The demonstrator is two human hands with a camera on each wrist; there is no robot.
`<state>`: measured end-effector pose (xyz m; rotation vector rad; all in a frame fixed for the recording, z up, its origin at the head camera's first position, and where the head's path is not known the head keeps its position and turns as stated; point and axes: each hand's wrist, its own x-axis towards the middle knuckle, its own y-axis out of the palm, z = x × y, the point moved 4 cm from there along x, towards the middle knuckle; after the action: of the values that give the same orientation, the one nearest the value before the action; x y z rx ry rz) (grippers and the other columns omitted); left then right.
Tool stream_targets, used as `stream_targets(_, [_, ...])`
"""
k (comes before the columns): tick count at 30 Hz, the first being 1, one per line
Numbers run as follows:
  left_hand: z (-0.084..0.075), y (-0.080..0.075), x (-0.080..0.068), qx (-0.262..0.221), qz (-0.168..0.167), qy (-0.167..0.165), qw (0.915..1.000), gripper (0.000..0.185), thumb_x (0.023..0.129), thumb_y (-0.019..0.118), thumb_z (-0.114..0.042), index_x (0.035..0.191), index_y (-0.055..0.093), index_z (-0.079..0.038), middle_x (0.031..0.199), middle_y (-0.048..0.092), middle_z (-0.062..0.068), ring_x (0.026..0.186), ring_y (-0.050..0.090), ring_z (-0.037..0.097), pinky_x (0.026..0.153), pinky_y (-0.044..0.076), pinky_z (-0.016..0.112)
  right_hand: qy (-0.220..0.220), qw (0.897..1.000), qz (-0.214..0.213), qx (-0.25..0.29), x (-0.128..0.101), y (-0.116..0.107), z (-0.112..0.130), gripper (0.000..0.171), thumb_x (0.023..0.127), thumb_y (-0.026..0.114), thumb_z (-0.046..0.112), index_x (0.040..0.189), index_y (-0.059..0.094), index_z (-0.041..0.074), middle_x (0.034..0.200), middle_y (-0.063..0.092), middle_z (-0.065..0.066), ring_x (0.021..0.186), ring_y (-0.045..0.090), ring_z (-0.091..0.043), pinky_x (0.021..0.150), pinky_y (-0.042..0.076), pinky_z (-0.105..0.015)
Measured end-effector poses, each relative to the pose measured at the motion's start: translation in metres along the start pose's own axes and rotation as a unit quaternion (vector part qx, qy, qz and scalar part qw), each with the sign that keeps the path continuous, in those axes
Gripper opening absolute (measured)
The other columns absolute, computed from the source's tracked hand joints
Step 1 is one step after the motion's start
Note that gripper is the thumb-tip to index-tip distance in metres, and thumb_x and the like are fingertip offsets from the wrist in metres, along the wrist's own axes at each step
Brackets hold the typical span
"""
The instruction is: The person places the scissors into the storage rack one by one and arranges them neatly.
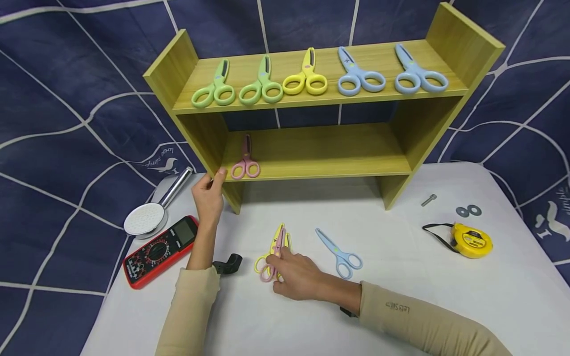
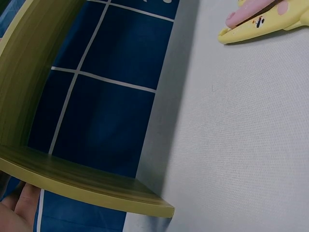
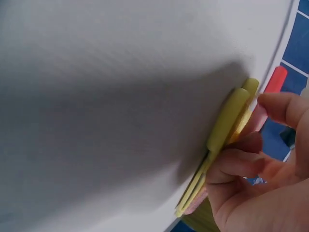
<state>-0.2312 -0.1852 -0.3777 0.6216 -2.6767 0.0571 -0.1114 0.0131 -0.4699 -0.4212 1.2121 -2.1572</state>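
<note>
Right hand [image 1: 297,277], beige sleeve, lies nearest on the white table [image 1: 401,296], fingers curled round a small pink plastic scissors [image 1: 272,259] stacked on a yellow plastic scissors [image 1: 279,237]; the right wrist view shows both pairs pinched against the fingertips [image 3: 277,108], lying flat on the tabletop. Yellow-green wooden two-tier shelf unit [image 1: 463,34] stands behind, left hand [image 1: 208,195] gripping its lower left front corner, thumb on the edge. Top tier holds two green, one yellow, two blue scissors in a row; lower tier holds another pink scissors [image 1: 245,163] just beside the left hand. Light blue scissors [image 1: 340,252] lies near the right hand, apart from it.
</note>
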Motion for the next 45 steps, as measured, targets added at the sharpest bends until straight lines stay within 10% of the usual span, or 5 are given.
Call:
stream_targets(10, [0.001,0.0,0.0,0.0,0.004,-0.004,1.0,0.013,0.091,0.068,-0.007,0.079,0.07,-0.002,0.06,0.051,-0.011,0.058,0.044,0.002,0.054,0.035,0.019,-0.033,0.994,-0.095,0.045,-0.007,-0.016,0.002,0.049,0.076,0.07,0.007,0.123,0.059,0.016,0.092,0.046,0.002,0.058,0.04,-0.007,0.05,0.035,-0.02])
stream_targets(22, [0.002,0.0,0.001,-0.011,0.002,-0.006,0.9999,0.013,0.091,0.067,-0.006,0.085,0.071,0.004,0.064,0.058,-0.011,0.061,0.048,0.003,0.058,0.039,0.019,-0.138,0.947,-0.29,0.025,-0.008,-0.083,0.018,0.048,0.076,0.068,0.003,0.123,0.062,0.012,0.096,0.044,-0.004,0.05,0.031,-0.001,0.045,0.031,-0.015])
stream_targets(29, [0.0,0.0,0.001,0.007,0.0,-0.011,0.9999,0.016,0.091,0.067,-0.006,0.088,0.071,0.009,0.065,0.059,-0.01,0.062,0.05,0.003,0.059,0.041,0.019,-0.074,0.958,-0.275,0.013,-0.003,-0.11,0.008,0.044,0.078,0.07,0.002,0.12,0.067,0.011,0.095,0.047,-0.005,0.05,0.033,-0.007,0.046,0.033,-0.022])
stream_targets(37, [0.035,-0.005,0.011,0.0,-0.012,-0.015,0.9998,0.017,0.091,0.069,-0.01,0.093,0.074,0.006,0.069,0.063,-0.013,0.067,0.054,0.006,0.063,0.045,0.021,-0.073,0.953,-0.293,-0.017,0.001,-0.124,0.004,0.037,0.083,0.066,-0.005,0.12,0.069,0.003,0.086,0.063,-0.005,0.059,0.043,-0.01,0.049,0.037,-0.024])
stream_targets(45, [0.035,-0.004,0.01,-0.003,-0.024,-0.008,0.9997,0.01,0.089,0.072,-0.013,0.083,0.077,-0.007,0.067,0.062,-0.01,0.065,0.053,0.006,0.061,0.044,0.021,-0.019,0.943,-0.316,0.106,0.004,-0.127,-0.01,0.041,0.083,0.067,-0.003,0.124,0.063,-0.008,0.084,0.066,-0.004,0.051,0.045,-0.006,0.046,0.038,-0.024])
